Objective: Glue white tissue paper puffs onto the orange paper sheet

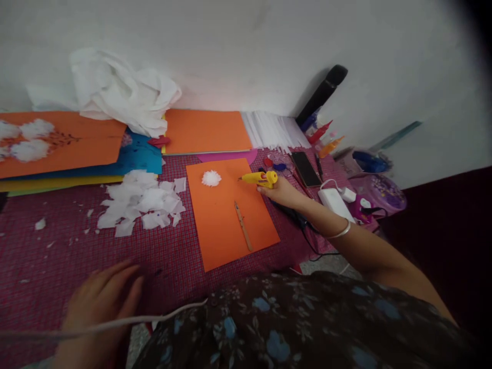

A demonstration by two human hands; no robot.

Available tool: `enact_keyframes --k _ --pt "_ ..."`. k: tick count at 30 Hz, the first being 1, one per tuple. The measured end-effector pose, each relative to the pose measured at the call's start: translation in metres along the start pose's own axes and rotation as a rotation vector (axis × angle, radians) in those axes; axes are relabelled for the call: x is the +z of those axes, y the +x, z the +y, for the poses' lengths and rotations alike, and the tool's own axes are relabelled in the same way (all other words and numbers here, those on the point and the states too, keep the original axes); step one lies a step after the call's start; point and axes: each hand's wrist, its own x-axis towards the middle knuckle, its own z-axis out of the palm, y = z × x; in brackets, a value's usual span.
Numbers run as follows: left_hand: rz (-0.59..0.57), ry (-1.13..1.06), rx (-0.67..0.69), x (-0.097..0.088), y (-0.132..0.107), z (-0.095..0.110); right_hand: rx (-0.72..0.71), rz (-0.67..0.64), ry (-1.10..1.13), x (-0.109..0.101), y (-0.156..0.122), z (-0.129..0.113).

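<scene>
My right hand (286,193) is closed around a yellow glue gun (255,178). The gun's nozzle points left, over an orange sheet of paper (219,230). On that sheet sit a fluffy white paper tuft (211,178) and a slim light-brown stick with a dark pointed tip (243,226). My left hand (102,302) is low at the left over the checked tablecloth, a little blurred, its fingers stretched and holding nothing. Beyond it is a loose pile of small white paper pieces (144,200).
Orange and blue sheets with white tufts (63,141), crumpled white cloth or tissue (123,92), another orange stack (207,130) and white strips (272,130) line the wall. To the right are a phone (305,169), a white adapter (336,205) and bottles (320,132). A pale cord (154,319) crosses my left wrist.
</scene>
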Motion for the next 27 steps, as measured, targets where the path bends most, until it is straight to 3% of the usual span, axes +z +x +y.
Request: enact_keyframes --k 5,8,11,14,17,23,27 --pt "-0.148 0.056 0.407 -0.012 0.080 0.072 -0.005 0.044 -0.144 0.000 -0.004 -0.005" --pt "-0.284 0.080 0.576 -0.003 0.114 0.104 -0.050 0.017 -0.201 0.001 -0.003 -0.008" --pt "-0.344 0.068 0.718 0.010 0.138 0.121 -0.036 0.029 -0.303 0.001 0.001 -0.010" --pt "-0.340 0.047 0.834 0.025 0.153 0.126 0.008 0.048 -0.403 0.002 0.006 -0.013" --pt "-0.257 0.011 0.894 0.038 0.160 0.122 -0.016 0.048 -0.355 0.001 0.008 -0.015" --pt "-0.202 -0.105 0.805 0.051 0.162 0.109 -0.020 -0.009 -0.064 -0.002 0.010 -0.007" --pt "-0.179 -0.151 0.779 0.050 0.164 0.107 -0.001 -0.001 -0.008 -0.003 0.012 0.000"
